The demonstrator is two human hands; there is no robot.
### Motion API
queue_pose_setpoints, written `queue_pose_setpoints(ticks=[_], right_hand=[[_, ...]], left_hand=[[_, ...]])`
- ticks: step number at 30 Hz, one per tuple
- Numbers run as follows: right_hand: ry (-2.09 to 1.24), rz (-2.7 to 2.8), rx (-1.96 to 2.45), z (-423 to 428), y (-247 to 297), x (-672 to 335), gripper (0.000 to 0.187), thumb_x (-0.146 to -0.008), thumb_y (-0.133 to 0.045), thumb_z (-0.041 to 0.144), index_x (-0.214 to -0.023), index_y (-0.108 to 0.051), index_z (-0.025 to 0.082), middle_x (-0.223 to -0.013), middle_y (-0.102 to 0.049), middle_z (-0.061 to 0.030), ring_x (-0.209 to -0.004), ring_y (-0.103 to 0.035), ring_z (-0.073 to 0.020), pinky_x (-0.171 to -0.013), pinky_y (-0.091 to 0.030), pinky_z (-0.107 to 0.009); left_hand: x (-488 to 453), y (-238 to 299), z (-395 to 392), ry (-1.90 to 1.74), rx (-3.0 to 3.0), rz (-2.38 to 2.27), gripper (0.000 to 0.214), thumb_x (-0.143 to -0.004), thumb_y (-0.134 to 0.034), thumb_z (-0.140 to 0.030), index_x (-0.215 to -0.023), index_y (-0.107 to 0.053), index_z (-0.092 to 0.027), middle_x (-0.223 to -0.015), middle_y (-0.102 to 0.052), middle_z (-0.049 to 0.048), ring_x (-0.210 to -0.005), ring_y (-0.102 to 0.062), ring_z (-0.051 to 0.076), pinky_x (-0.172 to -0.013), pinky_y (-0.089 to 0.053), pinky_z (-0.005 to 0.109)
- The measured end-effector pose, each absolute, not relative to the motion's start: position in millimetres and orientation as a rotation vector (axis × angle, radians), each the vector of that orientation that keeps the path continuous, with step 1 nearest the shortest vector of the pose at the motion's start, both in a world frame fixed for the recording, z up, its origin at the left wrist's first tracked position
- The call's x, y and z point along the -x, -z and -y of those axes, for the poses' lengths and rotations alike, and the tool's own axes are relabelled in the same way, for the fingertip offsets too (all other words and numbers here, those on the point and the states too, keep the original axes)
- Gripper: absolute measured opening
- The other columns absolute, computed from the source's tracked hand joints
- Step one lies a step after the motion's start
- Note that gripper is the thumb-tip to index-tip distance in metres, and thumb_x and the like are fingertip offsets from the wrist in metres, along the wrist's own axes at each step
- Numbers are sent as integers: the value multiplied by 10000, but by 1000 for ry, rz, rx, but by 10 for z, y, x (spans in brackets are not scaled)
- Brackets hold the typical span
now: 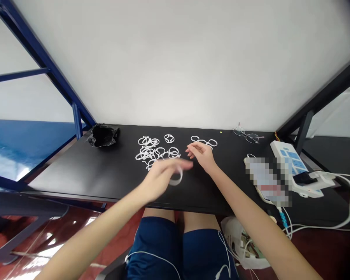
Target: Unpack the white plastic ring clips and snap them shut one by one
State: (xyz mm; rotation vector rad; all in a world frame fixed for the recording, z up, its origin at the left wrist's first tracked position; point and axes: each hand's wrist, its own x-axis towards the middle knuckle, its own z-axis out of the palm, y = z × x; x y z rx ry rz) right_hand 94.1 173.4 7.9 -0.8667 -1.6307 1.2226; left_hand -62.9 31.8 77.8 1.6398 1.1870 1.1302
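Observation:
My left hand [163,175] is blurred above the black table [76,171], and a white plastic ring [176,179] hangs from its fingers. A pile of several white rings [153,151] lies just beyond it. My right hand [201,153] hovers with fingers apart and holds nothing, next to a small group of white rings [205,142] further back.
A crumpled black bag [102,135] sits at the back left. Spectacles [247,136] lie at the back right. A white power strip [294,163], a blurred-out item [266,181] and white cables [338,202] fill the right side. Blue frame bars [76,116] stand at the left.

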Motion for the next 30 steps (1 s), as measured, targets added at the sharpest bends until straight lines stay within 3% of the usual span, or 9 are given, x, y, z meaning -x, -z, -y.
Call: queue_pose_setpoints(ticks=[2,6,8,11,14,19,24,30], right_hand=[[-1403,1554,817,-1722,-117,-942,279,-792,-630,461,-836,-659,187,-727,-670,-33,-541,-617,-137,-517,-503,-272],[-1587,1418,770,-1727,-178,-976,287,-772,-649,451,-876,-664,185,-801,-667,-31,-570,-652,-143,-455,-485,-234],[-1630,1378,794,-1748,-187,-1001,291,-773,-655,443,-896,-664,180,-804,-664,-33,-590,-657,-149,-428,-480,-221],[-1641,1407,843,-1772,-189,-1027,307,-740,-719,424,-915,-658,180,-806,-678,-34,-608,-654,-144,-427,-498,-211],[-1683,1453,823,-1765,-202,-1030,296,-696,-779,381,-880,-669,177,-836,-694,-37,-666,-669,-143,-493,-541,-215],[-1817,1328,784,-1766,-233,-1040,221,-695,-792,325,-809,-691,165,-856,-701,-37,-788,-697,-151,-654,-578,-226],[-2024,1288,839,-1785,-211,-1045,242,-745,-757,357,-870,-688,162,-788,-695,-39,-704,-705,-160,-564,-568,-222],[-2109,1358,784,-1738,-183,-986,326,-813,-676,445,-792,-686,120,-669,-661,-44,-611,-662,-135,-538,-554,-226]], left_hand=[[554,-691,-947,-1269,-1602,-1252,325,-884,-405,-193,-1044,-686,-164,-1151,-681,66,-1112,-596,194,-990,-446,308],[475,-288,-1648,-1272,-1596,-1335,315,-921,-388,-241,-1068,-647,-136,-1008,-700,84,-891,-642,167,-813,-500,275],[469,-140,-1658,-1280,-1676,-1405,335,-953,-357,-309,-1005,-646,-147,-957,-690,65,-788,-627,148,-748,-489,260],[489,-37,-1499,-1169,-1784,-1592,412,-972,-317,-360,-776,-618,-159,-699,-627,22,-627,-545,131,-649,-433,251],[518,-32,-1399,-1167,-1937,-1721,409,-967,-344,-326,-653,-553,-166,-632,-563,19,-632,-507,140,-658,-403,268],[549,-61,-1420,-1235,-2007,-1800,427,-982,-332,-301,-611,-501,-176,-623,-547,20,-672,-508,149,-687,-393,285],[557,-90,-1401,-1237,-2029,-1884,447,-998,-306,-290,-590,-451,-178,-566,-515,6,-566,-468,129,-642,-354,285],[559,-86,-1390,-1229,-2087,-1992,433,-998,-306,-256,-590,-426,-176,-567,-516,6,-576,-475,135,-673,-339,300]])
